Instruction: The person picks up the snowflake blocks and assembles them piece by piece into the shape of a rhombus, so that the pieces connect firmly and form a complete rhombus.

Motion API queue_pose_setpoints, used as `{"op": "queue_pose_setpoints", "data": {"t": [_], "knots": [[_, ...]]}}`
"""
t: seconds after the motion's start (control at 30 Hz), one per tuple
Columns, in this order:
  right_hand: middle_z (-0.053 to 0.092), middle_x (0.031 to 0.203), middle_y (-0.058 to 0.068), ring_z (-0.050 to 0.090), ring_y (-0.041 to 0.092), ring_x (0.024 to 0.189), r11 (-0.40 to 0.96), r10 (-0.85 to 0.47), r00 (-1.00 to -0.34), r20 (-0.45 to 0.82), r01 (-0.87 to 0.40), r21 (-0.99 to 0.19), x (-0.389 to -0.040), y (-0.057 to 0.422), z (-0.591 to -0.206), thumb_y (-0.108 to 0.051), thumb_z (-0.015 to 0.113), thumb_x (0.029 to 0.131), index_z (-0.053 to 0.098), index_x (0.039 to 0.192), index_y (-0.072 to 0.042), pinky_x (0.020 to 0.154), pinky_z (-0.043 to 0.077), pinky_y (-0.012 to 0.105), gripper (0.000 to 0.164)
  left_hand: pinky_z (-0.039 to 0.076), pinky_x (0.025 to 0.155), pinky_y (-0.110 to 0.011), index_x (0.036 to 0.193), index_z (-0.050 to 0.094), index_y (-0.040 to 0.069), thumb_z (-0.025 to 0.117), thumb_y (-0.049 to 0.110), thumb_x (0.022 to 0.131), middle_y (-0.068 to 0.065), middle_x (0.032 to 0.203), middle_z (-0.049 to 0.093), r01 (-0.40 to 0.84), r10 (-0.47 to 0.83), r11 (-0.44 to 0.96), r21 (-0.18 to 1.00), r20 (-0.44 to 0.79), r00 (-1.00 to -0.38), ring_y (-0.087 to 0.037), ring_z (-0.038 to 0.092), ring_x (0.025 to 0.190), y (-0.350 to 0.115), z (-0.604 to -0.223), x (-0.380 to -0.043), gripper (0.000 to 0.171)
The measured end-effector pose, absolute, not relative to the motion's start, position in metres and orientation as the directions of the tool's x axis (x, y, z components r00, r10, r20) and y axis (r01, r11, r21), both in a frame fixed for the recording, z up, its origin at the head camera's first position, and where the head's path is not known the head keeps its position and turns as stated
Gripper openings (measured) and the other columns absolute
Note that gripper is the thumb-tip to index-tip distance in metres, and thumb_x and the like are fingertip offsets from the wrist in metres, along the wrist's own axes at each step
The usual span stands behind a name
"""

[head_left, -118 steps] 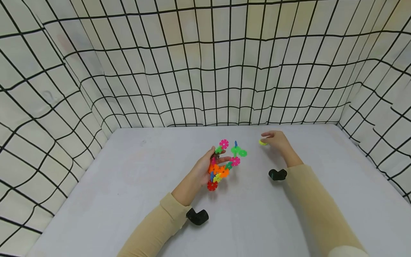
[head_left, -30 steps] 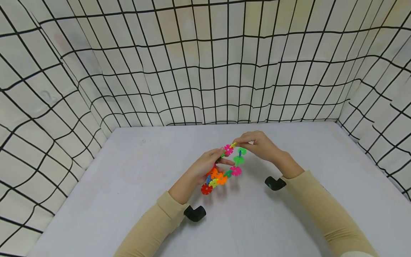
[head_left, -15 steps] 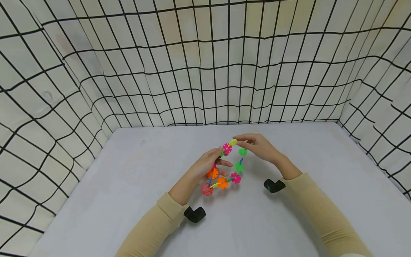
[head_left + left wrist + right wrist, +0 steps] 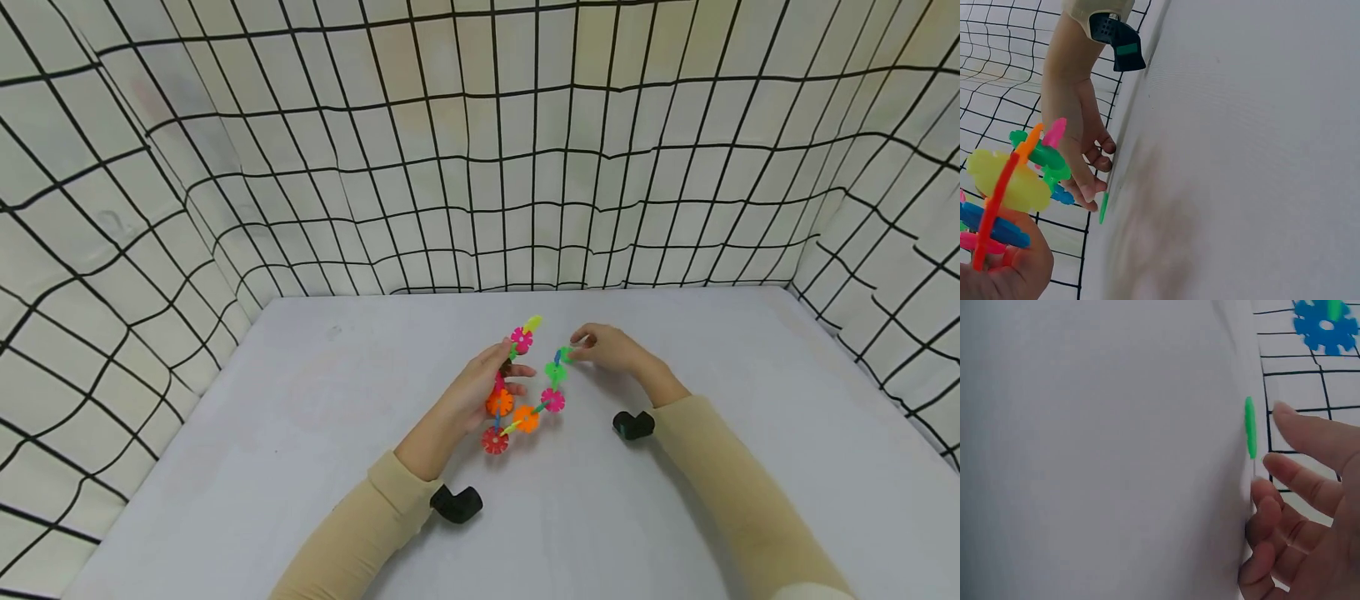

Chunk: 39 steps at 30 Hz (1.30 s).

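Note:
A curved chain of interlocking plastic snowflake discs is gripped along its left side by my left hand [image 4: 480, 387]. At its upper end a yellow disc [image 4: 532, 323] is joined to a pink disc [image 4: 522, 339]. The chain bends round through a red disc [image 4: 495, 440] and an orange disc [image 4: 526, 419] to a blue disc [image 4: 1326, 326] at its other end. My right hand [image 4: 611, 348] holds nothing, with thumb and forefinger parted close to a loose green disc [image 4: 1250, 428]. That disc lies flat on the table and shows edge-on in the right wrist view.
Black netting [image 4: 495, 183] over white sheeting stands behind and along both sides of the white table [image 4: 337, 392]. A black wrist device [image 4: 457, 505] sits at the left cuff, and another black device [image 4: 633, 426] at the right cuff.
My right hand brought the yellow disc from the table to the chain's upper end, let go of it, and moved down to the loose green disc. My left hand tilted the chain slightly.

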State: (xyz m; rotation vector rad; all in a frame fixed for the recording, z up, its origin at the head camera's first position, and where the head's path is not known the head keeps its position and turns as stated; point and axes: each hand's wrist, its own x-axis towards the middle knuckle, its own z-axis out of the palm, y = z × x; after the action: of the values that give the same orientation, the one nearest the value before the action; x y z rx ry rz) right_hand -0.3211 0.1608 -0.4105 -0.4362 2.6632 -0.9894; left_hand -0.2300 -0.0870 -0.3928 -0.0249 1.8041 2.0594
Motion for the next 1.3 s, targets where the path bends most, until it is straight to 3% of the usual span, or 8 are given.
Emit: {"op": "queue_pose_setpoints", "data": {"t": [0.23, 0.43, 0.6, 0.8, 0.93, 1.1, 1.3], "knots": [[0.059, 0.106, 0.014, 0.054, 0.029, 0.095, 0.774, -0.363, -0.916, -0.171, -0.194, -0.603, -0.324, 0.147, -0.409, -0.019, 0.073, 0.095, 0.061, 0.117, 0.001, 0.085, 0.046, 0.04, 0.032, 0.044, 0.058, -0.017, 0.14, 0.048, 0.007, 0.043, 0.046, 0.11, -0.005, 0.107, 0.064, -0.314, 0.228, -0.187, 0.931, -0.269, -0.936, -0.012, 0.06, 0.076, -0.084, -0.395, -0.23, 0.05], [0.058, 0.103, 0.015, 0.054, 0.027, 0.091, 0.759, -0.328, -0.929, -0.17, -0.151, -0.633, -0.324, 0.148, -0.409, -0.014, 0.073, 0.095, 0.055, 0.113, -0.001, 0.08, 0.045, 0.038, 0.029, 0.048, 0.058, -0.017, 0.142, 0.048, 0.009, 0.046, 0.047, 0.108, -0.005, 0.102, 0.061, -0.338, 0.193, -0.275, 0.9, -0.293, -0.936, -0.013, 0.058, 0.077, -0.081, -0.397, -0.23, 0.051], [0.064, 0.096, 0.012, 0.055, 0.024, 0.083, 0.683, -0.29, -0.953, -0.088, -0.141, -0.716, -0.323, 0.153, -0.408, -0.014, 0.07, 0.098, 0.058, 0.117, -0.003, 0.074, 0.044, 0.034, 0.025, 0.049, 0.057, -0.017, 0.143, 0.046, 0.01, 0.047, 0.048, 0.108, -0.005, 0.102, 0.06, -0.363, 0.185, -0.311, 0.878, -0.319, -0.929, -0.012, 0.057, 0.074, -0.08, -0.398, -0.231, 0.052], [0.072, 0.098, 0.015, 0.055, 0.031, 0.093, 0.535, -0.222, -0.974, 0.038, -0.154, -0.83, -0.319, 0.152, -0.389, -0.021, 0.067, 0.101, 0.062, 0.128, -0.001, 0.078, 0.041, 0.036, 0.034, 0.049, 0.056, -0.018, 0.14, 0.049, 0.01, 0.048, 0.047, 0.108, -0.005, 0.1, 0.06, -0.369, 0.179, -0.335, 0.867, -0.326, -0.928, -0.012, 0.056, 0.072, -0.079, -0.397, -0.231, 0.05], [0.074, 0.098, 0.016, 0.053, 0.029, 0.089, 0.447, -0.187, -0.98, 0.069, -0.147, -0.882, -0.313, 0.145, -0.374, -0.023, 0.066, 0.102, 0.065, 0.129, -0.002, 0.077, 0.039, 0.035, 0.034, 0.049, 0.055, -0.019, 0.137, 0.051, 0.009, 0.048, 0.047, 0.108, -0.005, 0.098, 0.059, -0.379, 0.187, -0.354, 0.855, -0.332, -0.925, -0.011, 0.054, 0.069, -0.078, -0.397, -0.231, 0.048], [0.074, 0.094, 0.014, 0.048, 0.023, 0.078, 0.382, -0.171, -0.978, 0.117, -0.175, -0.907, -0.302, 0.132, -0.361, -0.024, 0.067, 0.101, 0.068, 0.127, -0.006, 0.068, 0.034, 0.031, 0.032, 0.047, 0.054, -0.019, 0.136, 0.052, 0.008, 0.046, 0.046, 0.108, -0.004, 0.096, 0.059, -0.389, 0.189, -0.363, 0.847, -0.342, -0.921, -0.011, 0.053, 0.068, -0.077, -0.396, -0.231, 0.048], [0.074, 0.094, 0.02, 0.05, 0.028, 0.074, 0.34, -0.197, -0.951, 0.24, -0.295, -0.893, -0.294, 0.119, -0.358, -0.02, 0.068, 0.101, 0.07, 0.121, -0.005, 0.065, 0.034, 0.031, 0.025, 0.048, 0.057, -0.019, 0.136, 0.052, 0.006, 0.047, 0.046, 0.108, -0.005, 0.096, 0.059, -0.4, 0.187, -0.34, 0.851, -0.356, -0.916, -0.011, 0.055, 0.068, -0.076, -0.397, -0.23, 0.048]]}}
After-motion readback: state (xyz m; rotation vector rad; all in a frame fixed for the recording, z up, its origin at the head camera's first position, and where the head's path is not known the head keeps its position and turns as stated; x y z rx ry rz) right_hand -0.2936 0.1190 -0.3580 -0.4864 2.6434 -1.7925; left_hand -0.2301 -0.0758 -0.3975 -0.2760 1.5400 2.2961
